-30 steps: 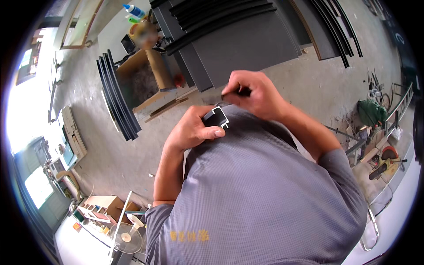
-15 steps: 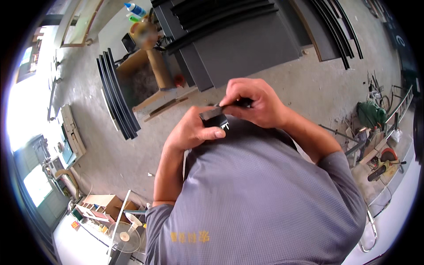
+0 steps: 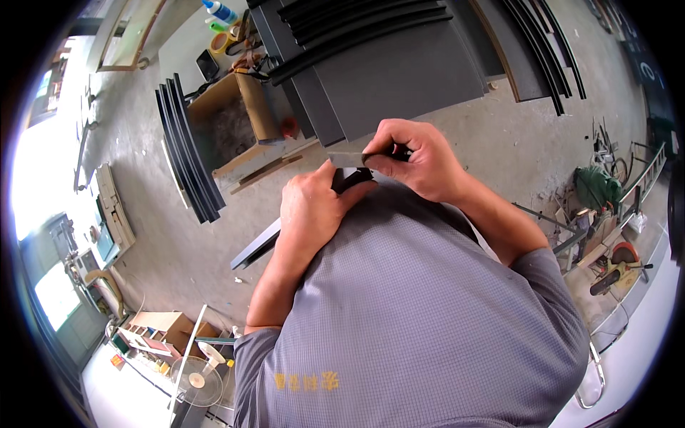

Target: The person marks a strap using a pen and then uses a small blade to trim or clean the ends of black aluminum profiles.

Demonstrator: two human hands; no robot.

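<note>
My left hand (image 3: 310, 205) is closed around a long dark profile bar (image 3: 257, 246), its fingers near the bar's end in front of my chest. The bar's other end sticks out to the left beyond my forearm, and the middle is hidden behind the hand and arm. In a pinch of thumb and curled fingers, my right hand (image 3: 421, 158) holds a flat grey strip (image 3: 345, 159), perhaps metal. This strip lies across the bar's end, close to my left fingers. Whether it is a blade or a file I cannot make out.
Ahead are dark grey panels (image 3: 399, 78) with black profiles (image 3: 364, 25) on top. An open cardboard box (image 3: 258, 107) sits left of them, beside more black profiles (image 3: 189, 150). A fan (image 3: 197, 381) stands at lower left; a ladder (image 3: 646, 175) and tools are at right.
The bar now shows as a long piece slanting to the left past my forearm. My left hand has turned over its end, and the flat grey strip is more exposed between my hands.
</note>
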